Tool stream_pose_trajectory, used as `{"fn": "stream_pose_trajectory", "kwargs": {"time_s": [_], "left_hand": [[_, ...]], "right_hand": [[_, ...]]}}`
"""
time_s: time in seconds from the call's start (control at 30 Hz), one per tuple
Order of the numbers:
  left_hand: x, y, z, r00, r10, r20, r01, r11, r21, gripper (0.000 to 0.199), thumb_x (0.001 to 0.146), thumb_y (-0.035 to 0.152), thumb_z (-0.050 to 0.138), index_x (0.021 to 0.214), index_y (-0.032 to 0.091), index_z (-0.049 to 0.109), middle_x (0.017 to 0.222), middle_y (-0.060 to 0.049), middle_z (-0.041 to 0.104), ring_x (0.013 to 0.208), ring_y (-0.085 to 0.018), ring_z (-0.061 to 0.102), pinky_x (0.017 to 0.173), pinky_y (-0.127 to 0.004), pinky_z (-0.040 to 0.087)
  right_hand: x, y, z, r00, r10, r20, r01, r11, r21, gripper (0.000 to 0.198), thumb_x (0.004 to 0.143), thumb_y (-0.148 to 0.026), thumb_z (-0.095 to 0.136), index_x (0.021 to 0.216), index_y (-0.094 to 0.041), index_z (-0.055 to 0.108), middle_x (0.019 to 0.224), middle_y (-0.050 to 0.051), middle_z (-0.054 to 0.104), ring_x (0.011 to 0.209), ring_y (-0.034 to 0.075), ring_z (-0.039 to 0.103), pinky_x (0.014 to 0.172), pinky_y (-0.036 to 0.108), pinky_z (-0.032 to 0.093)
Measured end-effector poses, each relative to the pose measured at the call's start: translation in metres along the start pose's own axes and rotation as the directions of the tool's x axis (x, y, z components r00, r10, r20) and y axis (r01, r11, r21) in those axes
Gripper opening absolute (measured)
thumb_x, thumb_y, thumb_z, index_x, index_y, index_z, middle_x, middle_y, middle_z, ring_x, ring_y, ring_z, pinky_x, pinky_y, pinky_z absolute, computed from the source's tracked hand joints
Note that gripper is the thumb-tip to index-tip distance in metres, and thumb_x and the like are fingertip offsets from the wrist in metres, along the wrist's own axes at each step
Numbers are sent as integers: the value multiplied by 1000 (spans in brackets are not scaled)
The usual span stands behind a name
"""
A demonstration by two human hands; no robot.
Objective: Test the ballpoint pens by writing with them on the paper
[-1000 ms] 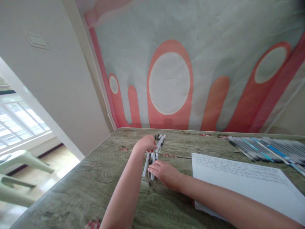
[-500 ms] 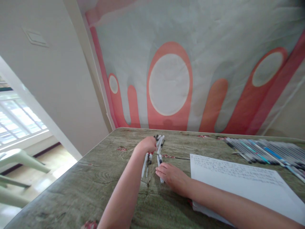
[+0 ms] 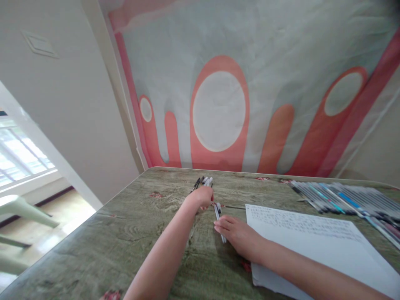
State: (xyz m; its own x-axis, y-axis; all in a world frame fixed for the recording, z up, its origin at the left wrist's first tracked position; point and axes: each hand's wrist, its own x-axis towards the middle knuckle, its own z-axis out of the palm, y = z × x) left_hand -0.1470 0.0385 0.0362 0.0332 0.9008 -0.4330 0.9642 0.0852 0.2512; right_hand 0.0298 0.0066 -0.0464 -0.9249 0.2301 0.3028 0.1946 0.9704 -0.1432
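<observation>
Hands (image 3: 242,237) at pens (image 3: 217,213), woodgrain table (image 3: 134,227), patterned wall (image 3: 265,50)

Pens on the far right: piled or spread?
Spread: the pens lie mostly side by side in a slanted row on the table, beyond the paper.

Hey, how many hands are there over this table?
2: the left hand in front of the far pens, the right hand touching the nearer pens beside the handwritten sheet. None seem hidden.
</observation>
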Motion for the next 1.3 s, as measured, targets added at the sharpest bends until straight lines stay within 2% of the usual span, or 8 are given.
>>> {"fn": "stream_pose_trajectory", "kwargs": {"time_s": [0.23, 0.4, 0.53, 0.8, 0.97, 1.07, 1.2, 1.3], "left_hand": [[12, 5, 19, 998, 25, 63, -16, 989, -149, 24, 67, 10, 50, 86, 10, 63, 75, -16, 67, 59, -21, 63, 50, -27, 48], [15, 17, 26, 997, 32, 71, -23, 992, -126, 18, 67, 16, 48, 71, 9, 65, 70, -16, 67, 59, -21, 62, 53, -29, 49], [21, 25, 30, 1000, 24, -2, -24, 999, -48, 21, 68, 19, 47, 58, 11, 64, 64, -12, 66, 59, -19, 62, 58, -27, 48], [34, 23, 42, 986, 51, -156, -65, 994, -83, 35, 76, 37, 43, 60, 13, 64, 61, -8, 65, 59, -16, 61, 57, -23, 46], [41, 19, 48, 987, 50, -156, -74, 985, -155, 41, 77, 44, 41, 62, 12, 63, 59, -7, 64, 53, -14, 59, 54, -22, 45], [43, 17, 50, 991, 33, -129, -60, 976, -208, 40, 74, 46, 44, 62, 13, 63, 60, -6, 64, 52, -13, 58, 51, -21, 45], [40, 16, 50, 994, 76, -76, -93, 965, -246, 32, 63, 46, 55, 62, 14, 62, 56, -3, 60, 49, -12, 55, 46, -19, 42], [37, 18, 48, 989, 115, -88, -129, 974, -188, 34, 57, 48, 59, 61, 14, 62, 54, -2, 58, 49, -12, 54, 44, -20, 40]], "right_hand": [[-8, 13, -4, 999, 48, 15, -48, 999, 3, 37, 77, -6, 48, 112, -15, 53, 114, 9, 56, 108, 19, 44, 91, 33, 40], [-11, 21, -5, 997, 73, 1, -73, 997, -34, 31, 76, -8, 49, 106, -13, 56, 107, 9, 58, 104, 20, 45, 90, 33, 40], [-12, 26, -5, 995, 100, -10, -100, 993, -61, 31, 77, -8, 49, 106, -15, 57, 106, 8, 59, 102, 20, 46, 88, 33, 40], [-13, 27, -14, 985, 173, -16, -173, 984, -28, 34, 77, -6, 45, 105, -19, 59, 107, 5, 60, 101, 20, 47, 86, 33, 39], [-14, 42, -28, 924, 335, -183, -320, 941, 107, 33, 76, -3, 39, 93, -18, 62, 93, 5, 63, 91, 16, 53, 83, 30, 41], [-15, 60, -24, 881, 403, -246, -373, 914, 162, 34, 74, -3, 39, 96, -17, 62, 96, 6, 62, 93, 16, 54, 83, 31, 42], [-17, 76, -9, 905, 330, -268, -300, 943, 145, 34, 79, -7, 41, 106, -16, 59, 110, 8, 60, 103, 19, 51, 88, 36, 41], [-16, 77, -2, 932, 267, -246, -242, 962, 126, 36, 81, -8, 40, 112, -17, 56, 117, 8, 57, 108, 19, 48, 90, 37, 41]]}}
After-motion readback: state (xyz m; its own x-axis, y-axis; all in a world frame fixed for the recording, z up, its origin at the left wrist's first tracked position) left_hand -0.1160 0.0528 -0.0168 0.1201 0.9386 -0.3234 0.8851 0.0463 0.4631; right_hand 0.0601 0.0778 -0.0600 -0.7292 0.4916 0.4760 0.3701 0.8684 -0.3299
